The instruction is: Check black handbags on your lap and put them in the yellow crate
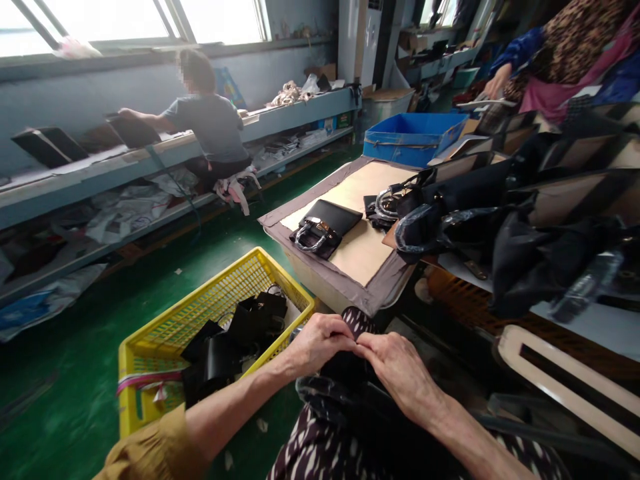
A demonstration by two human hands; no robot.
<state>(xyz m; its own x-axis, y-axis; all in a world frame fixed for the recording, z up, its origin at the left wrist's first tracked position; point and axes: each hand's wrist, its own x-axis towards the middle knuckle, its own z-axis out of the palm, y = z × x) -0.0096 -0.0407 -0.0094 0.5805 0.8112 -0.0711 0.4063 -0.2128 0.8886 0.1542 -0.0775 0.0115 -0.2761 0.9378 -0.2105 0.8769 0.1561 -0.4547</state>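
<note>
Left fingers [338, 327] and right fingers [373, 345] pinch a black bag [385, 420]; green box [343, 121] markings look blurred.

Daylight blasts in through the upper-left windows [220, 19], blown out to plain white, with haze washing over the wall [93, 90] below. Green floor [215, 233] catches some shine. The right side's dimmer, bags [533, 260] there look smeary and stretched, and the black bag [373, 413] at the bottom loses its detail.

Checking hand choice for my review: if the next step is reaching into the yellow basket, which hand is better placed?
Probably the left hand: it is nearer the yellow basket, while the right hand sits farther across. Both appear to pinch the black bag, so neither looks free.
</note>
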